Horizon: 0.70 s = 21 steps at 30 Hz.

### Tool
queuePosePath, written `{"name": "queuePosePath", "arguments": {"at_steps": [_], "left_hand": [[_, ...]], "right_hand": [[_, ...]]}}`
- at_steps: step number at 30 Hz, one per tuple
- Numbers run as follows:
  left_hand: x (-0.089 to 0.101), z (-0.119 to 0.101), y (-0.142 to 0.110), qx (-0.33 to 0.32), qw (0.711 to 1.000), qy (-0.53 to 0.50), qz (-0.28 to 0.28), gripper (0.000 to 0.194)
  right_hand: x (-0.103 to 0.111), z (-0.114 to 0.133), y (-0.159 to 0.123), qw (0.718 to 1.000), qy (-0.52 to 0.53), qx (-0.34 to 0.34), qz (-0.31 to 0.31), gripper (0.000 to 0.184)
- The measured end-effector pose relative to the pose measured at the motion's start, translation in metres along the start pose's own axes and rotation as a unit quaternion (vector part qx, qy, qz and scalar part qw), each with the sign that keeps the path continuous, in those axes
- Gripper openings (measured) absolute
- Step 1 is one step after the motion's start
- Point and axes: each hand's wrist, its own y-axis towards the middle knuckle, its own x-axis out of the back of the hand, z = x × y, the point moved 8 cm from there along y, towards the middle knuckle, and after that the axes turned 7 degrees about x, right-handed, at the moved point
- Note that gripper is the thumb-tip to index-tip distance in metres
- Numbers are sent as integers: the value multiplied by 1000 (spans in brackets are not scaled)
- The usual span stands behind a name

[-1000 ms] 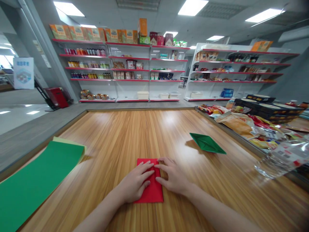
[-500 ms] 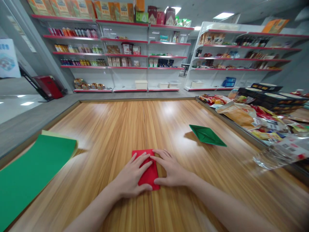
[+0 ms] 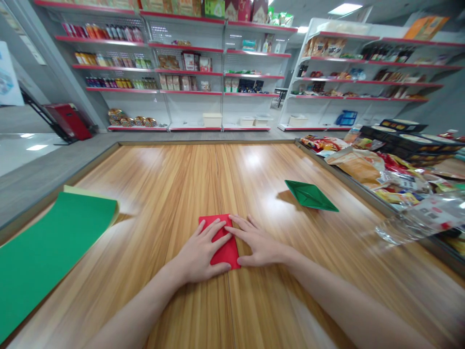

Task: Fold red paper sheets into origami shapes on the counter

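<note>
A folded piece of red paper [image 3: 225, 253] lies flat on the wooden table, partly covered by both hands. My left hand [image 3: 203, 252] rests on its left side with fingers spread. From the right, my right hand [image 3: 257, 243] presses on the upper right part and right edge, fingers stretched out and apart. The fingertips of the two hands come close together near the paper's top. Farther to the right sits a folded green paper shape [image 3: 311, 195], pointed at both ends, touched by neither hand.
Green paper sheets [image 3: 58, 242] with a pale yellow one beneath lie at the left, right corner curling up. A clear plastic bottle [image 3: 417, 220] lies at the right edge, beside snack packets [image 3: 363, 167] and stacked black boxes [image 3: 403, 140]. Store shelves [image 3: 189, 72] stand beyond the table.
The view has tipped slightly downward, so everything sits a little differently in the picture. Both hands stay spread on the red paper, with only slight shifts of the fingers.
</note>
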Motion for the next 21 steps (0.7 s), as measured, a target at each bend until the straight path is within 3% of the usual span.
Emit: {"name": "queuePosePath", "arguments": {"at_steps": [4, 6, 7, 8, 9, 10, 11, 12, 15, 17, 18, 20, 21], "left_hand": [[3, -1, -1, 4, 999, -47, -9, 77], [9, 2, -1, 12, 988, -150, -36, 69], [15, 9, -1, 30, 966, -249, -69, 62], [22, 22, -2, 55, 922, -366, -114, 54], [26, 39, -5, 87, 856, -483, -164, 44], [27, 63, -11, 123, 737, -623, -231, 38], [28, 80, -15, 134, 689, -660, -268, 36], [30, 94, -19, 138, 661, -678, -288, 39], [36, 135, -26, 138, 592, -731, -310, 53], [33, 156, -26, 120, 456, -829, -299, 63], [33, 163, -25, 112, 412, -854, -297, 69], [35, 175, -19, 106, 366, -870, -312, 83], [36, 178, -14, 103, 365, -867, -323, 87]], "right_hand": [[-1, -1, 1, 999, 39, -8, 19, 93], [1, -3, 1, 995, 96, -5, -5, 90], [3, -6, 1, 989, 145, -5, -35, 86], [7, -11, 0, 972, 220, -9, -81, 80], [12, -19, -1, 940, 310, -16, -139, 72], [15, -29, -4, 891, 407, -24, -201, 64], [17, -42, -8, 819, 509, -32, -263, 57], [19, -52, -11, 774, 556, -36, -301, 52], [22, -80, -16, 698, 624, -41, -350, 43], [25, -97, -15, 656, 664, -48, -356, 46], [27, -105, -13, 637, 680, -51, -360, 47], [31, -120, -5, 602, 706, -53, -369, 53], [33, -127, 0, 585, 716, -54, -377, 56]]}}
